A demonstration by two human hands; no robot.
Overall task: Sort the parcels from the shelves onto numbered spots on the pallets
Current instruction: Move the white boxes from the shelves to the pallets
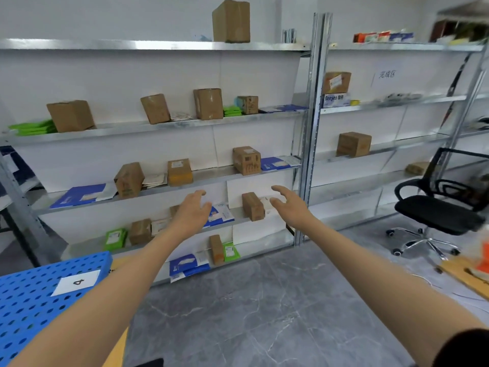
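Both my arms stretch out toward a metal shelf unit [169,127] that carries several parcels. My left hand [194,211] is held out with relaxed fingers and holds nothing. My right hand [289,206] is also spread and holds nothing. Between the two hands, on a lower shelf, stands a small brown cardboard box [252,206]. A blue-and-white flat mailer [221,215] lies just right of my left hand, partly hidden by it. At the lower left a blue perforated pallet [29,300] bears a white sheet marked 4 [76,282].
More brown boxes, green packets and blue mailers sit on the other shelves. A second shelf unit [391,102] stands to the right. A black office chair [439,207] is at the right on the grey tiled floor. A wooden board [465,274] lies at the right edge.
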